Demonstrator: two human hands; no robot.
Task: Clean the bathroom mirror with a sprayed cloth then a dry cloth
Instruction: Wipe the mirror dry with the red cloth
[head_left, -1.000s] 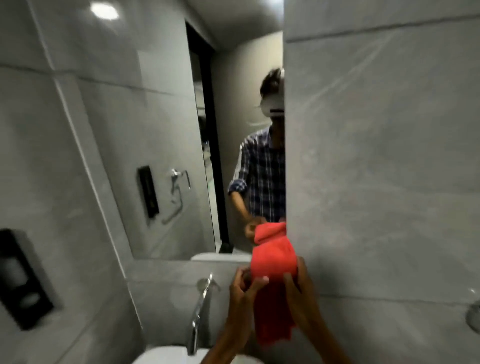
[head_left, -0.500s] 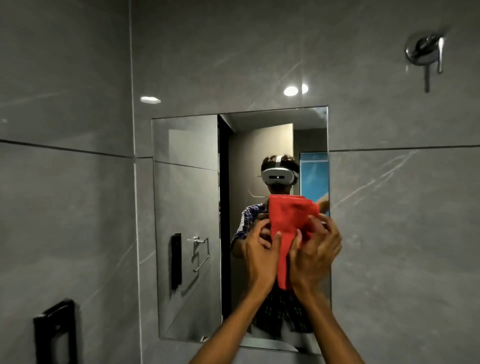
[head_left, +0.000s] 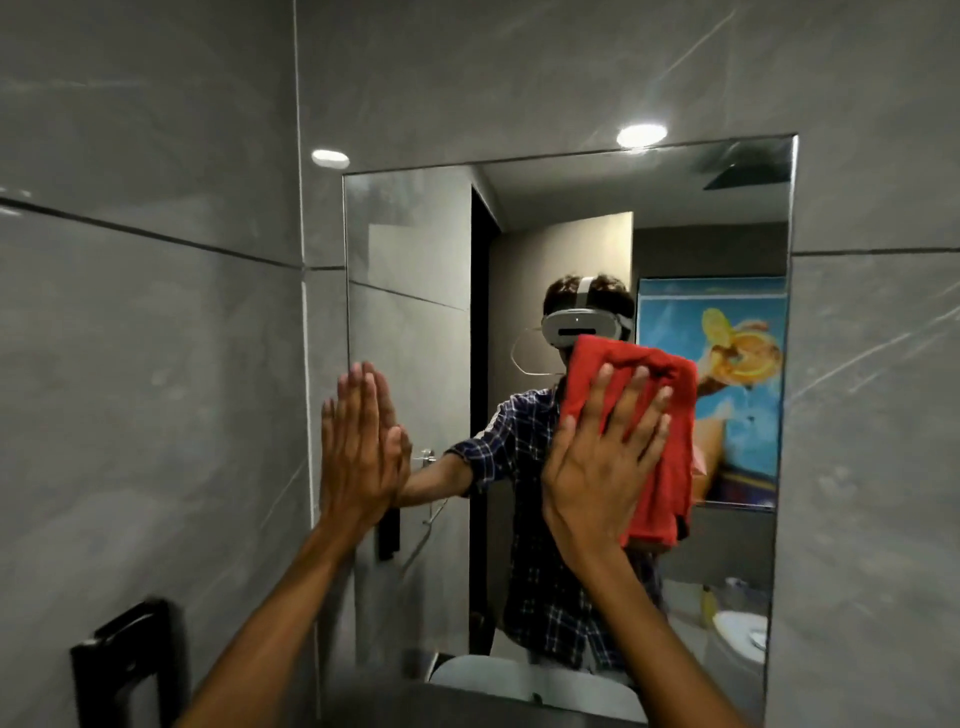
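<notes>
Here the right hand, fingers spread, presses the soft, light red cloth flat against the mirror; the left hand braces flat and empty at its left edge.

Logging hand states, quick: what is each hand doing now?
Left hand: open, flat at the mirror edge, empty.
Right hand: open, pressing the red cloth on the mirror.

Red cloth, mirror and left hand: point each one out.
red cloth (head_left: 670, 415): head view, on the bare fabric right of the fingers.
mirror (head_left: 415, 260): head view, on the upper left glass.
left hand (head_left: 358, 457): head view, on the back of the hand.
</notes>
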